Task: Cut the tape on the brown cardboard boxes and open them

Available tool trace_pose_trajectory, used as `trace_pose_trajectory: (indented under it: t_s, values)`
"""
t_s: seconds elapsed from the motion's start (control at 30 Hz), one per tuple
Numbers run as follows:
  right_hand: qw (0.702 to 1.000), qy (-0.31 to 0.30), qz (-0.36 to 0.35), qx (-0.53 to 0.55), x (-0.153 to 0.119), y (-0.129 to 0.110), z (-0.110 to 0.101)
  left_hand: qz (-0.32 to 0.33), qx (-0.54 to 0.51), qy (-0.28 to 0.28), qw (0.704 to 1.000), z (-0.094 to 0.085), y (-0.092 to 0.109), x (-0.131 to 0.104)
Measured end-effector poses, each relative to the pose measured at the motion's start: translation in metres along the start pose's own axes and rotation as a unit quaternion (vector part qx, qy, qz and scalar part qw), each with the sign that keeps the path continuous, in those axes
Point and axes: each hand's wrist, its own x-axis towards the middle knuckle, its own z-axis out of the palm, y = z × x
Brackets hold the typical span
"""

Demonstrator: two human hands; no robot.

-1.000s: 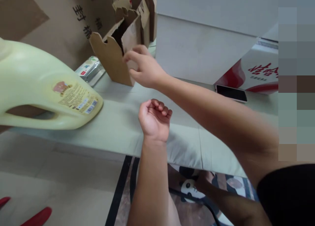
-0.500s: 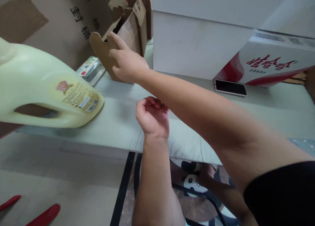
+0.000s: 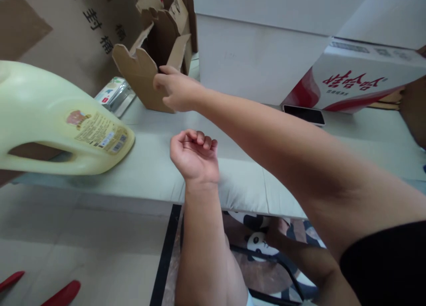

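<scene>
My left hand [image 3: 196, 157] is raised palm up over the front of the pale covered surface, fingers curled loosely inward, with nothing visible in it. Reaching across above it, my right hand [image 3: 181, 89] is at the near right corner of a brown cardboard box [image 3: 141, 84]. Its bent fingers meet the box's edge there; part of the fingertips is hidden. The box stands upright with its top open, its dark inside showing and a side flap leaning outward. To the left lies a pale yellow plastic jug [image 3: 60, 97] with a handle and a printed label.
More cardboard boxes [image 3: 181, 10] stand behind. A small flat package [image 3: 115, 95] lies beside the jug. White cartons [image 3: 259, 53] are stacked at the back right, with a phone [image 3: 304, 114] in front. A large brown carton [image 3: 66, 35] rises at the left; red objects [image 3: 63, 292] lie below.
My right hand has drawn back toward the box's near right corner, and its outstretched index finger is now bent. The box top is wider open. My left hand stays curled.
</scene>
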Motion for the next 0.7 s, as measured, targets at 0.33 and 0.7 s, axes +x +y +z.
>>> trace_pose_trajectory:
  t_s: [0.33,0.7]
  values:
    - [0.974,0.183,0.05,0.123,-0.041,-0.003,0.012,0.259,0.079,0.041,0.962,0.005,0.021,-0.01]
    - [0.885,0.38,0.05,0.265,-0.289,0.049,-0.005,0.487,0.446,-0.041,0.749,-0.015,-0.006,0.009]
